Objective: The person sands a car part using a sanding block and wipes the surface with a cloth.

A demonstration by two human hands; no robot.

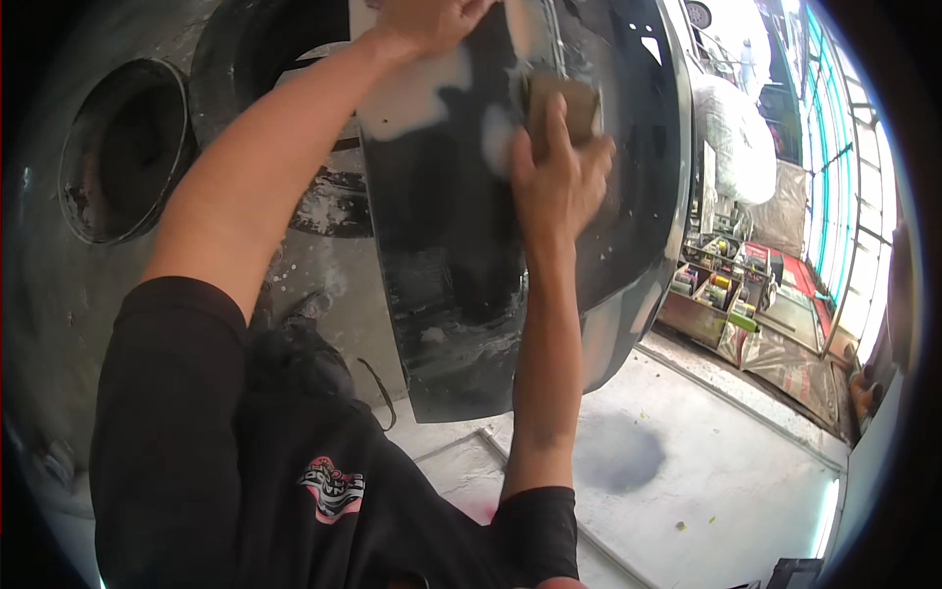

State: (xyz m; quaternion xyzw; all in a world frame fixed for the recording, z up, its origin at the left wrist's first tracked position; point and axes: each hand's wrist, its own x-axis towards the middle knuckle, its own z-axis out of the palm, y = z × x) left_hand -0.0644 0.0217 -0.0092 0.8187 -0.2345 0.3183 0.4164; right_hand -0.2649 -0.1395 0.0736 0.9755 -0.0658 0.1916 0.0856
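Observation:
A large dark car body panel (442, 216) stands in front of me, with pale, smoothed patches on its black surface. My right hand (559, 191) presses a brown sanding block (582, 110) flat on its upper part. The thumb lies along the block's left side, the index finger stretches over its top, and the other fingers bend at its right. My left hand (427, 25) is at the panel's upper left edge, beside a pale patch. The picture's top edge cuts that hand off, so its grip is unclear.
A round dark opening with a raised rim (128, 152) is at the left. On the right, a wooden rack (716, 294) holds several bottles and cans near a plastic-wrapped bundle (736, 137). The pale floor (726, 432) bears a dark grey smudge.

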